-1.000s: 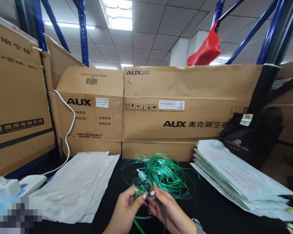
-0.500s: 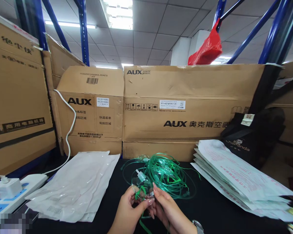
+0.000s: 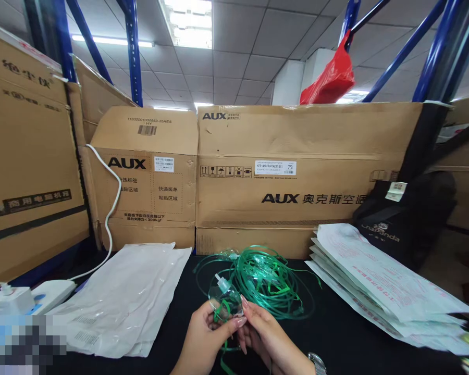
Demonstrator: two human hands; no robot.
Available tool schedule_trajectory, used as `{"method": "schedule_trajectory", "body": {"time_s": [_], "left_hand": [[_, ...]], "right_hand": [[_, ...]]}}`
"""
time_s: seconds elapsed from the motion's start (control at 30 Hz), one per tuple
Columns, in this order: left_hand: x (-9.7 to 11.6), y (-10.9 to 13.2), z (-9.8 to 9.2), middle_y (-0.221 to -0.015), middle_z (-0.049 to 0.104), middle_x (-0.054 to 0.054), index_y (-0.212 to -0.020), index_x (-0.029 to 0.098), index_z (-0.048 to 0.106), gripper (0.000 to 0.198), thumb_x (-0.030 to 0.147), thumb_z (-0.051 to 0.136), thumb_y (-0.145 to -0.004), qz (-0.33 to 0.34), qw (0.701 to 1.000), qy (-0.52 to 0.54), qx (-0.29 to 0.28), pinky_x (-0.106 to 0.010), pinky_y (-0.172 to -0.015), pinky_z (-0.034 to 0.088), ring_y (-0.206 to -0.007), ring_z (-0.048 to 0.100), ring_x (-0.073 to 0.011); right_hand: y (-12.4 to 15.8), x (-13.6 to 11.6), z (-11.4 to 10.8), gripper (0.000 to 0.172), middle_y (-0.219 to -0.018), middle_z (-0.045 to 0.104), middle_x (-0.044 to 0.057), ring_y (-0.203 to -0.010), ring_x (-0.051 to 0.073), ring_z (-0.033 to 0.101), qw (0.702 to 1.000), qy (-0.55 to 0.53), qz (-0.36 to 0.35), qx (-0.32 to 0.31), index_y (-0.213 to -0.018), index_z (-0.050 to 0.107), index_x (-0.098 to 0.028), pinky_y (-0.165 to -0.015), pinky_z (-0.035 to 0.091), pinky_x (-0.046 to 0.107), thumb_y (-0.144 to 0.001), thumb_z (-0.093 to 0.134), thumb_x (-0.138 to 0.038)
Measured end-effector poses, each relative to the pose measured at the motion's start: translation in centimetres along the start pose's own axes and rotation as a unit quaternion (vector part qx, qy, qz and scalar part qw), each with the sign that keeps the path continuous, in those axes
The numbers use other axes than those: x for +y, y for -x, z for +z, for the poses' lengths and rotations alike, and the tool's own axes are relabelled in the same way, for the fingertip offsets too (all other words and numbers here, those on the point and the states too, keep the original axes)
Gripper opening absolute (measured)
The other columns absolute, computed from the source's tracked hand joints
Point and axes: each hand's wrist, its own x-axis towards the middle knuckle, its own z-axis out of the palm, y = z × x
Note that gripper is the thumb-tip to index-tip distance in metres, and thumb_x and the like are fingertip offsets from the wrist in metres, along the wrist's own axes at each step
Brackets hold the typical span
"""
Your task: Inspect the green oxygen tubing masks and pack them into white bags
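Note:
A clear plastic mask (image 3: 224, 301) with a white connector and a green strap is pinched between both my hands at the bottom centre. My left hand (image 3: 205, 341) grips its lower left side, fingers closed on it. My right hand (image 3: 271, 341) holds its right edge with thumb and fingers closed. Just beyond lies a tangled pile of green tubing (image 3: 268, 281) with more clear masks on the black table (image 3: 336, 333). A green strap end hangs down between my hands.
Clear plastic pouches (image 3: 121, 299) lie at the left, a fanned stack of printed white pouches (image 3: 379, 284) at the right. Brown AUX cardboard boxes (image 3: 289, 177) wall the back. A white power strip (image 3: 27, 299) sits far left, a black bag (image 3: 410, 219) at right.
My hands have turned the mask slightly and shifted their grip. My left thumb now lies across its lower edge. The tubing pile has not moved.

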Motion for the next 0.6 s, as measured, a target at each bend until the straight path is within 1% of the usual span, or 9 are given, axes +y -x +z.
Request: {"method": "schedule_trajectory", "body": {"time_s": [0.1,0.3,0.43,0.5,0.6], "left_hand": [[0.16,-0.01,0.02,-0.060,0.067,0.000,-0.066,0.014,0.062,0.017,0.023,0.073,-0.056,-0.002,1.000,0.014,-0.001,-0.022,-0.054,0.045,-0.057,0.058,-0.0130],[0.77,0.15,0.05,-0.059,0.067,0.001,-0.062,0.014,0.063,0.014,0.020,0.073,-0.055,-0.004,0.999,0.040,-0.010,-0.023,-0.058,0.045,-0.059,0.059,-0.0132],[0.46,0.18,0.01,-0.055,0.063,0.004,-0.058,0.015,0.058,0.019,0.017,0.075,-0.051,-0.001,0.998,0.064,0.018,-0.021,-0.056,0.044,-0.057,0.057,-0.0116],[0.23,0.09,-0.07,-0.055,0.061,0.004,-0.057,0.015,0.057,0.020,0.018,0.075,-0.051,-0.004,0.998,0.057,0.023,-0.021,-0.056,0.043,-0.056,0.056,-0.0113],[0.00,-0.09,-0.23,-0.055,0.060,0.003,-0.057,0.014,0.057,0.020,0.022,0.074,-0.053,-0.005,0.999,0.027,0.017,-0.022,-0.055,0.042,-0.056,0.054,-0.0115]], "right_hand": [[0.04,-0.23,0.07,0.030,-0.053,0.050,-0.003,-0.045,0.006,0.045,1.000,-0.002,0.005,0.002,-0.068,0.049,-0.014,-0.042,0.038,0.018,-0.073,0.057,-0.042],[-0.06,-0.09,0.01,0.030,-0.052,0.048,-0.004,-0.043,0.006,0.044,1.000,0.008,0.004,-0.007,-0.070,0.049,-0.014,-0.041,0.038,0.018,-0.074,0.056,-0.043],[-0.13,0.17,-0.12,0.031,-0.051,0.047,-0.004,-0.041,0.005,0.043,0.999,0.031,0.003,-0.017,-0.070,0.048,-0.014,-0.040,0.037,0.018,-0.075,0.054,-0.044],[-0.06,0.05,-0.01,0.031,-0.049,0.046,-0.005,-0.041,0.005,0.042,0.999,0.036,0.005,-0.018,-0.069,0.048,-0.014,-0.040,0.037,0.018,-0.075,0.054,-0.044],[0.02,-0.26,0.19,0.031,-0.049,0.047,-0.004,-0.041,0.005,0.042,0.999,0.036,0.007,-0.010,-0.069,0.049,-0.014,-0.040,0.036,0.017,-0.074,0.055,-0.044]]}}
